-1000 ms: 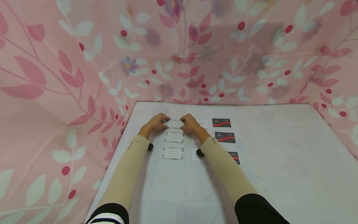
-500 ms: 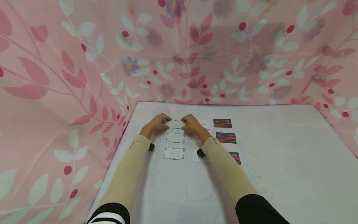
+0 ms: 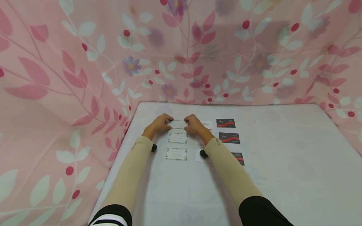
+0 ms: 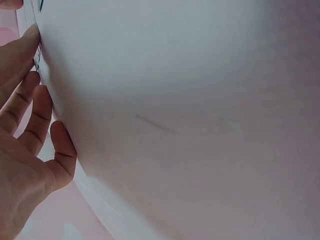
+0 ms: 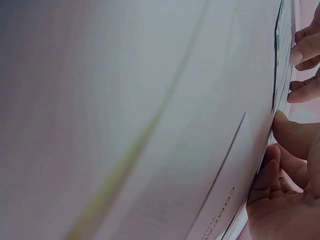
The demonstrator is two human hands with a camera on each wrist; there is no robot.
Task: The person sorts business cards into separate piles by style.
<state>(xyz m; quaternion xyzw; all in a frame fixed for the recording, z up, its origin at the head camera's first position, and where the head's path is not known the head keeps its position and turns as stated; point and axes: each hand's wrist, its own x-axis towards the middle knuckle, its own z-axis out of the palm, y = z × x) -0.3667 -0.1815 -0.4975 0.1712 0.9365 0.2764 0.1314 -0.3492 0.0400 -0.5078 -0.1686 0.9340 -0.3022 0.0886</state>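
From my remote head view, I see white cards [image 3: 178, 138] with green leafy borders mid-frame, dark grey cards [image 3: 226, 121] with red waves right of centre, beige sleeves [image 3: 130, 172] below, and pink leaf-and-flower cloth [image 3: 181, 59] across the top.

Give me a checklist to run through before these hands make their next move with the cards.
1. Left hand at the far leafy card's left end: ok.
2. Right hand at its right end: ok.
3. Middle leafy card and nearest leafy card uncovered: ok.
4. Nearest dark card fully visible: not ok, the right sleeve hides part.
5. Far leafy card flat on the table: cannot tell.
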